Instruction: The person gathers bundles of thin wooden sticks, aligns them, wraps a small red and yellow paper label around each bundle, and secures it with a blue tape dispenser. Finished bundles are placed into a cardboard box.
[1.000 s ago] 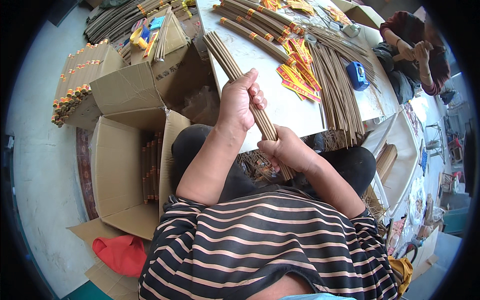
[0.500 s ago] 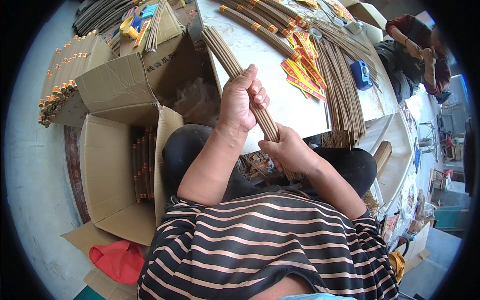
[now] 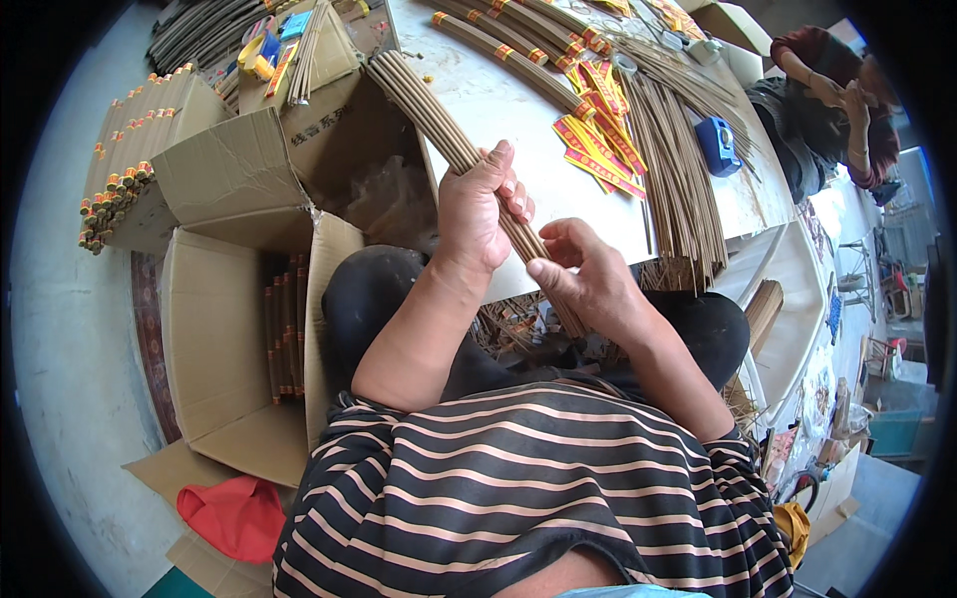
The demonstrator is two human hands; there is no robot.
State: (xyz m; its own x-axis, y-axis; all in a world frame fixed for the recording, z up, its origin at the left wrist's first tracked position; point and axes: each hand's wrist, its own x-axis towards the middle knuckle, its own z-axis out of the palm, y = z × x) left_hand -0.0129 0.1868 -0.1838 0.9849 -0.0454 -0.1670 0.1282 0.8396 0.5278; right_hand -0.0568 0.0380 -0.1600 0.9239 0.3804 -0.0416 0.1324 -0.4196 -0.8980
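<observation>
My left hand (image 3: 478, 211) is wrapped round the middle of a bundle of thin brown incense sticks (image 3: 423, 108). The bundle slants from the table's near edge down toward my lap. Beside its lower part is my right hand (image 3: 590, 281), thumb against or just over the sticks and fingers apart. On the white table (image 3: 498, 95) ahead lie loose incense sticks (image 3: 678, 179) in a thick row, red and yellow paper labels (image 3: 603, 149), and several banded incense bundles (image 3: 518, 62).
A blue tape dispenser (image 3: 718, 147) stands at the table's right. An open cardboard box (image 3: 214, 339) at my left holds banded bundles. Farther left are stacked finished bundles (image 3: 135, 149). A red cloth (image 3: 234, 518) lies below the box. Another person (image 3: 827, 100) sits far right.
My right hand has loosened from the bundle and its fingers have spread. The bundle's upper end has swung left and fanned slightly, still in my left hand.
</observation>
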